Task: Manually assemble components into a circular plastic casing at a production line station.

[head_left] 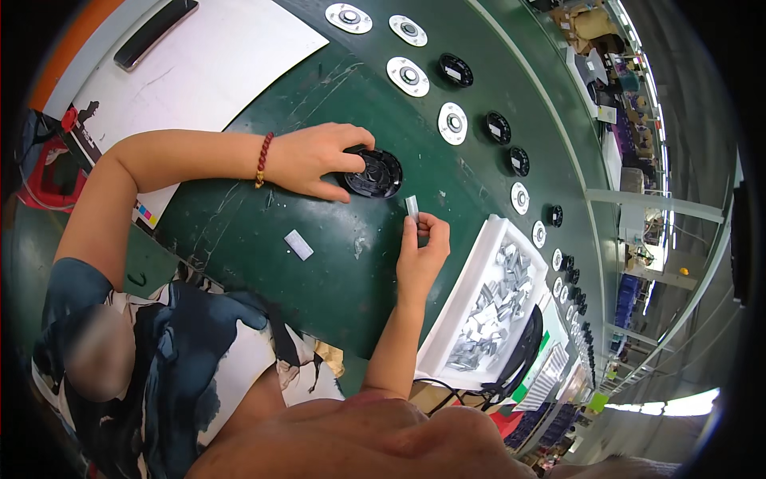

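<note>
My left hand [315, 160], with a red beaded bracelet at the wrist, grips the left edge of a black oval plastic housing [381, 177] lying on the green table. Its fingers reach over the housing's rim and the thumb is near the lower edge. Just right of and below the housing, my right hand [423, 247] pinches a small silver-grey rectangular piece [412, 208] between thumb and fingertips, held apart from the housing. A similar light rectangular piece [298, 245] lies on the table below my left hand.
A white tray [431, 351] of loose silver pieces stands to my right. Beyond runs a green belt [519, 88] carrying white oval plates [452, 124] and black housings [496, 128]. At upper left, a long black object [155, 33] rests on a white sheet [231, 56].
</note>
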`<state>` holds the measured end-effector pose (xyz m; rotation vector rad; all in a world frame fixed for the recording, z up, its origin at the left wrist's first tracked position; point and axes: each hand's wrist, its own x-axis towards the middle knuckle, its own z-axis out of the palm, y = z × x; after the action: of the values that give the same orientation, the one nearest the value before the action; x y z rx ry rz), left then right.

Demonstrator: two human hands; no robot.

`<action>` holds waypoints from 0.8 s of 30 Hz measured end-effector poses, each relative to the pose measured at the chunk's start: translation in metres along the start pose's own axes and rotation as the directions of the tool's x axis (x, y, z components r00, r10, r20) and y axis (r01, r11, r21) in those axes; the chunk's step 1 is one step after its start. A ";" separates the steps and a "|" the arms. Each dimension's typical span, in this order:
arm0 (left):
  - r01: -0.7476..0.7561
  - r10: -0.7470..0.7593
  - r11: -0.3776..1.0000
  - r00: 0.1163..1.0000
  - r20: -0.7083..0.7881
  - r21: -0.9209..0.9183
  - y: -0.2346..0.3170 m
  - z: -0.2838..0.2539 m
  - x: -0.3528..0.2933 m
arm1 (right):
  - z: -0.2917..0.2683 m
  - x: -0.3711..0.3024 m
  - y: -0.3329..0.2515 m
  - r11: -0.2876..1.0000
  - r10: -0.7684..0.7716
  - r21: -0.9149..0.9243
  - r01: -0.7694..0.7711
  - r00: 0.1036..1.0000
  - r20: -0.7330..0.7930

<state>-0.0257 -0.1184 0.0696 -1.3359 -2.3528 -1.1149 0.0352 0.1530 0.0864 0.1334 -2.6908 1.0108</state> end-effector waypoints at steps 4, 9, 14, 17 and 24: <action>0.078 -0.077 0.995 0.997 0.009 -0.066 0.000 0.012 0.002 | -0.011 0.008 -0.018 0.999 -0.008 0.050 0.002 0.993 0.121; 0.060 -0.052 0.988 0.997 0.061 -0.143 -0.007 0.005 0.006 | -0.014 0.035 -0.038 0.955 -0.254 -0.061 0.289 0.910 0.329; 0.028 -0.005 0.983 0.992 0.127 -0.179 -0.011 0.001 0.007 | 0.003 0.052 -0.043 0.911 -0.324 -0.120 0.395 0.864 0.386; 0.026 -0.006 0.984 0.994 0.111 -0.177 -0.013 0.002 0.004 | 0.012 0.055 -0.043 0.914 -0.326 -0.094 0.395 0.852 0.408; 0.043 -0.021 0.983 0.992 0.125 -0.178 -0.011 0.000 0.004 | 0.013 0.050 -0.039 0.930 -0.273 -0.133 0.343 0.886 0.375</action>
<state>-0.0371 -0.1195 0.0661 -1.4709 -2.4156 -1.3188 -0.0084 0.1159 0.1157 0.7465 -2.9297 0.6696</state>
